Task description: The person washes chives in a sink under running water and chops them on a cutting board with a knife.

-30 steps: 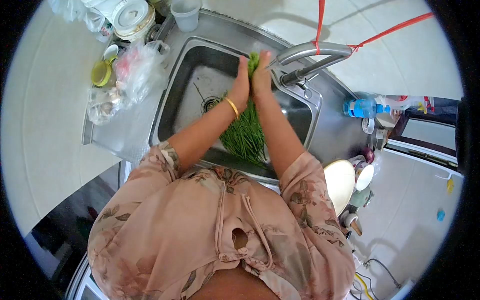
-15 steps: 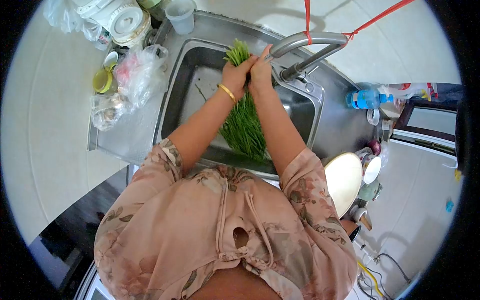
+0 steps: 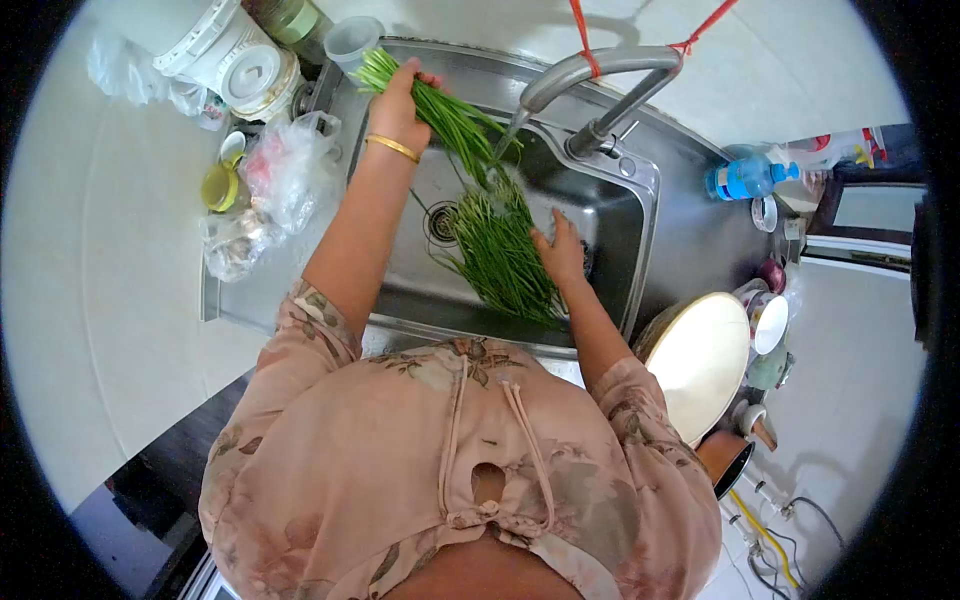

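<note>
My left hand (image 3: 398, 118), with a gold bangle at the wrist, is closed round the pale stem ends of a bunch of chives (image 3: 455, 115) at the sink's back left. Their green leaves hang toward the middle of the basin. More chives (image 3: 505, 265) lie in a loose heap on the floor of the steel sink (image 3: 648, 235). My right hand (image 3: 560, 248) is at the heap's right edge, fingers apart, gripping nothing. The spout of the tap (image 3: 570, 80) comes down just over the held leaves. Whether water runs from it, I cannot make out.
Plastic bags (image 3: 290, 170), a yellow-green cup (image 3: 222, 188) and white tubs (image 3: 255, 80) crowd the left. A clear plastic container (image 3: 352, 42) stands at the back corner. To the right are a blue bottle (image 3: 745, 178), a large pale round board or lid (image 3: 700, 360) and bowls (image 3: 768, 322).
My hands, together on the bunch before, have come apart. The left has carried its chives up and left; the right has let go and moved down and right beside the heap.
</note>
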Demonstrator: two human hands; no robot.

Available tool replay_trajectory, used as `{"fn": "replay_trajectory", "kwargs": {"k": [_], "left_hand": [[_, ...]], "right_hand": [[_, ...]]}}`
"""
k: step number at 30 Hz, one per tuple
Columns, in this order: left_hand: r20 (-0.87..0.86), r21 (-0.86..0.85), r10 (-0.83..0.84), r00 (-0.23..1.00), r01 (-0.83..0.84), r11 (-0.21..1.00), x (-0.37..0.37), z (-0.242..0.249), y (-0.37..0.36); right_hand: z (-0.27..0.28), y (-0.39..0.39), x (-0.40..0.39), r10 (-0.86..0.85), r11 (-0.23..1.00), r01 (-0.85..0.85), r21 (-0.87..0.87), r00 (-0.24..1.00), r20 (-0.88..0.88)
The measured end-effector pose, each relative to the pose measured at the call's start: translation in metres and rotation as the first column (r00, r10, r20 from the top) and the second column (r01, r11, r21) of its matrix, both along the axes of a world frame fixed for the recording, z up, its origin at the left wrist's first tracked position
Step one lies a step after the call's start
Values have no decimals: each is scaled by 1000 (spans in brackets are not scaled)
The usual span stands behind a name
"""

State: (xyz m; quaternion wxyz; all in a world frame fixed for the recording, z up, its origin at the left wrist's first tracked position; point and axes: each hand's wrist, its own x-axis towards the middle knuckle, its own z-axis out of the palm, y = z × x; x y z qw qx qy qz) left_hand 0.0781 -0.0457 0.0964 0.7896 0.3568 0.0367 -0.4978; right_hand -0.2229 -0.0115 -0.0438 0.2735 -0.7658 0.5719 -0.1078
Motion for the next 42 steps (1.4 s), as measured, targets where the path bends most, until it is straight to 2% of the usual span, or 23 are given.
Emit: {"fn": "replay_trajectory", "kwargs": {"k": [2,3,4,7,8,10,11,12,13,14,16,19,22,23,25,28,31,33,34,36,37,40,42], "left_hand": [[45,55,23,999,-26,998,-19,-11,1],[68,80,31,997,-36,996,-31,-17,1],[82,83,-36,996,29,996,-42,-22,3],[10,82,-58,998,57,995,-78,-23,10],[-5,60,-64,998,64,996,-80,-28,10],[56,57,-207,977,204,977,-74,-19,15],[84,60,-274,958,269,961,-68,-16,17],[232,9,-412,881,421,907,-56,-31,18],[245,-20,-477,844,497,868,-50,-34,23],[258,-50,-540,801,569,821,-46,-38,28],[238,-157,-654,719,692,704,-40,-42,34],[155,-259,-691,706,704,661,-43,-34,34],[294,-189,-646,704,706,683,-38,-39,22],[356,-148,-627,693,704,694,-36,-39,20],[253,-132,-619,743,661,739,-33,-40,19],[115,-141,-597,794,608,782,-29,-44,16],[4,-224,-588,809,574,787,-32,-48,16],[-45,-266,-572,819,542,797,-35,-42,18],[-25,-218,-565,825,547,808,-35,-38,20],[17,-119,-550,835,548,828,-34,-32,22],[-22,-125,-516,856,510,851,-32,-36,23],[-127,-139,-422,897,406,903,-18,-65,25],[-181,-147,-372,910,349,925,-8,-76,29]], "right_hand": [[50,1,21,50,957,-67,-281,997,-67],[80,0,38,99,935,-104,-339,995,-33],[99,-2,57,152,906,-140,-399,988,-3],[97,-17,104,228,946,-161,-283,948,224],[96,-20,110,179,977,-140,-161,948,264],[87,-26,121,72,990,-106,88,941,331],[80,-30,122,124,986,-157,50,910,396],[72,-34,116,177,978,-206,15,873,454],[73,-35,112,228,967,-253,-20,831,507],[75,-39,107,169,916,-342,211,804,570],[104,-48,101,10,636,-497,591,770,638],[117,-51,101,-51,414,-607,679,729,683],[105,-51,94,-244,395,-566,723,694,677],[98,-51,89,-221,477,-528,703,702,677],[77,-51,76,-179,625,-444,642,719,672],[52,-57,53,133,743,-361,563,905,404],[57,-50,51,114,715,-327,618,927,358],[64,-47,51,190,774,-325,543,938,290],[68,-45,52,226,800,-328,503,941,253],[81,-44,49,155,847,-274,455,947,283],[84,-44,45,119,869,-244,431,947,297],[71,-45,36,-73,913,-146,381,861,503],[66,-51,21,-59,977,-30,212,915,400]]}}
